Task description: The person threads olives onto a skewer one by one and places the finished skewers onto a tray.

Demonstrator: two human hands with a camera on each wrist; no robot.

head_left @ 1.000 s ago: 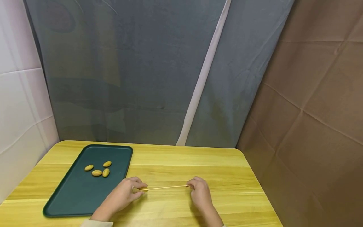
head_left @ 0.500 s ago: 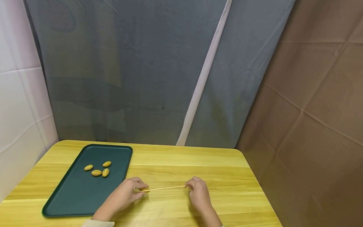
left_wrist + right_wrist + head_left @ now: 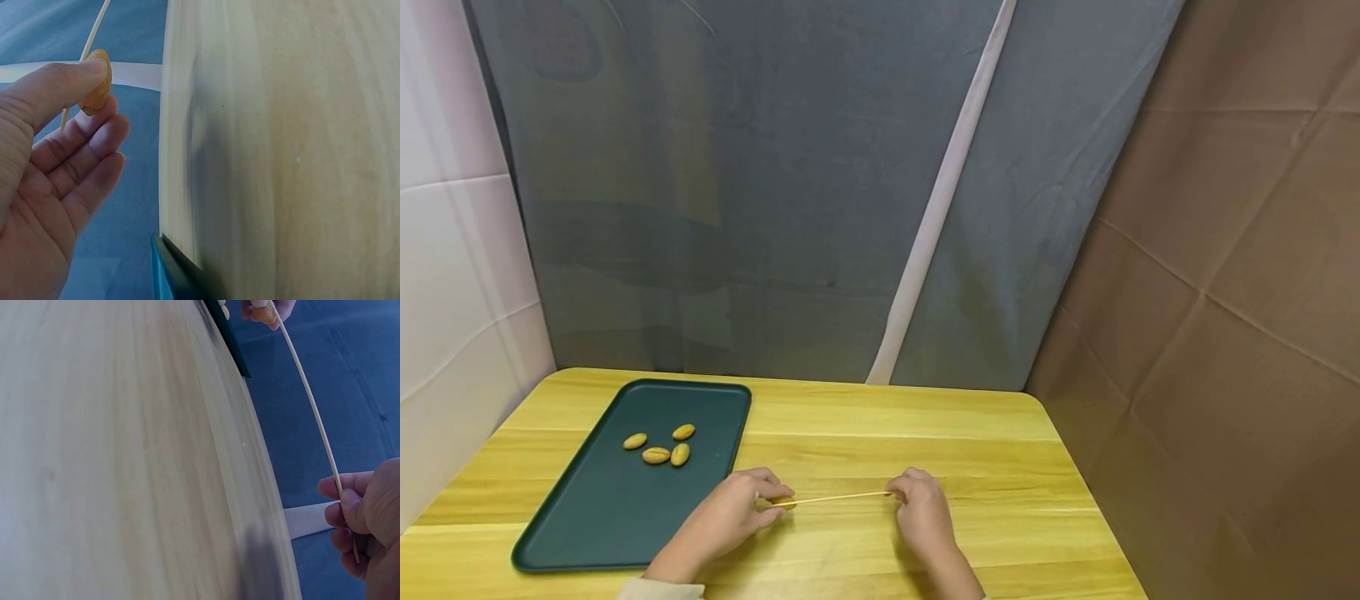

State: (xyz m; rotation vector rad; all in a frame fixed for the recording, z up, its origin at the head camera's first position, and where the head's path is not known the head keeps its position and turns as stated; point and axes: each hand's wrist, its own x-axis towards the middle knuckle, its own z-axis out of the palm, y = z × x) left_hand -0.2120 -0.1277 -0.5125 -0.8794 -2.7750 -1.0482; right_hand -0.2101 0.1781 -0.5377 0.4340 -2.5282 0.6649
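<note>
In the head view my left hand (image 3: 726, 517) pinches an oval yellow-brown piece (image 3: 95, 84), like a nut or small fruit, between thumb and fingers. A thin wooden skewer (image 3: 842, 497) runs from it to my right hand (image 3: 923, 515). Thumb and fingers of the right hand grip the skewer near its other end, as the right wrist view shows. The left wrist view shows the skewer's end sticking out below the piece; whether it passes through or alongside is hidden. Both hands are above the table.
A dark green tray (image 3: 617, 525) lies on the left of the wooden table (image 3: 1000, 467), with several similar oval pieces (image 3: 656, 456) on it. Grey cloth (image 3: 775, 208) hangs behind the table, brown cloth (image 3: 1240, 333) on the right and white cloth (image 3: 460, 250) on the left.
My right hand has shifted slightly left with the skewer, a little closer to the left hand. The left hand and its piece have barely moved.
</note>
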